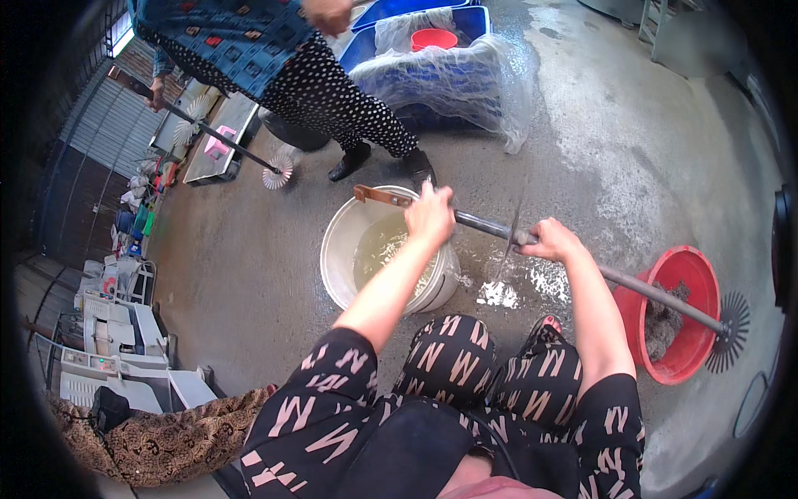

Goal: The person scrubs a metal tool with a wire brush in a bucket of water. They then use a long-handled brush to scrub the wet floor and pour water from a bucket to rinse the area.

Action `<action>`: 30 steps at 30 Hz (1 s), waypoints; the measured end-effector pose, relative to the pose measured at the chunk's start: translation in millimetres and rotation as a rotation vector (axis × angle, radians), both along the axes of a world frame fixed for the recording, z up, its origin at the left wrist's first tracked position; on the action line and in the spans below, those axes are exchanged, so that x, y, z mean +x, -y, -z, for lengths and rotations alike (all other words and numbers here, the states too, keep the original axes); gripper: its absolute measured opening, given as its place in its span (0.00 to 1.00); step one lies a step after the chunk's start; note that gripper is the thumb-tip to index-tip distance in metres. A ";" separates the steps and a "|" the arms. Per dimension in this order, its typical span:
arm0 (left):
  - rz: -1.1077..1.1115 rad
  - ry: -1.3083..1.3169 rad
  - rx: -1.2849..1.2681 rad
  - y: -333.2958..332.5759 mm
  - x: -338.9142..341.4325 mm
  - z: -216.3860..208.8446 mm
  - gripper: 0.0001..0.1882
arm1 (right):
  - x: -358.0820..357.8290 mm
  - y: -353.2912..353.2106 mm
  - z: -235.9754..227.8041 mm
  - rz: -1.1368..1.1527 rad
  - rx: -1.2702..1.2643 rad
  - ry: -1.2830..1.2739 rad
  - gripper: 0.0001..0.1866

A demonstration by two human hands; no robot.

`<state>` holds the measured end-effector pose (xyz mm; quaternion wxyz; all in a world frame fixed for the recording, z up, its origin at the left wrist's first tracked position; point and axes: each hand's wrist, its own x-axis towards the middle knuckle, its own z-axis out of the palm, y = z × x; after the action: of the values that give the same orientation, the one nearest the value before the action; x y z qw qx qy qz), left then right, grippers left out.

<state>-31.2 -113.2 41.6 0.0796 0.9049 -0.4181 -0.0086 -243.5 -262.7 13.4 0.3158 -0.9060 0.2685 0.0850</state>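
A long metal rod point(619, 276) runs sideways in front of me, with a slotted fan-like disc point(730, 333) on its far right end. Its left end is a brown, flat handle piece point(378, 195) above a white bucket point(334, 266). My left hand point(431, 218) is closed round the rod over the bucket's rim. Further along, my right hand point(550, 241) grips it beside a thin disc point(512, 237) seen nearly edge-on. Cloudy liquid with pale bits lies in the bucket. Under the rod's right part stands a red tub point(636, 328) with a grey clump inside.
Across from me, a person in polka-dot trousers point(303, 87) holds a similar rod point(223, 137) with slotted discs. A blue crate point(453, 83) draped with netting holds a red bowl point(434, 38). Grey-white machines point(116, 353) stand at left. Wet floor with white splashes point(499, 293) surrounds the bucket.
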 end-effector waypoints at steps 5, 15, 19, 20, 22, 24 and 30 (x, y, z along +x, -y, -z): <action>-0.003 0.039 -0.004 17.5 19.3 1.3 0.12 | 3.0 -8.8 2.6 -0.003 -0.098 0.005 0.22; 0.021 0.089 -0.015 12.7 10.1 10.2 0.12 | -0.4 -14.5 5.5 0.035 -0.107 -0.039 0.20; -0.011 0.069 0.076 42.9 38.9 5.0 0.13 | 2.3 -12.5 -3.6 0.038 -0.120 -0.030 0.18; -0.027 0.087 0.131 49.6 50.3 14.2 0.13 | 2.5 -14.6 -3.3 0.028 -0.129 -0.018 0.18; -0.056 0.131 0.176 71.4 60.8 25.2 0.12 | -0.9 -12.7 -4.9 0.035 -0.160 -0.020 0.18; 0.006 0.174 0.177 83.4 65.0 42.9 0.11 | -3.8 -10.7 0.8 0.017 -0.167 -0.044 0.19; 0.067 0.131 -0.077 45.8 37.0 4.3 0.09 | 1.1 -7.6 -2.2 0.007 -0.144 -0.001 0.20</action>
<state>5.9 -159.0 37.3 0.0866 0.8852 -0.4524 0.0642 -242.4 -255.2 15.6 0.2501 -0.9254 0.2775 0.0647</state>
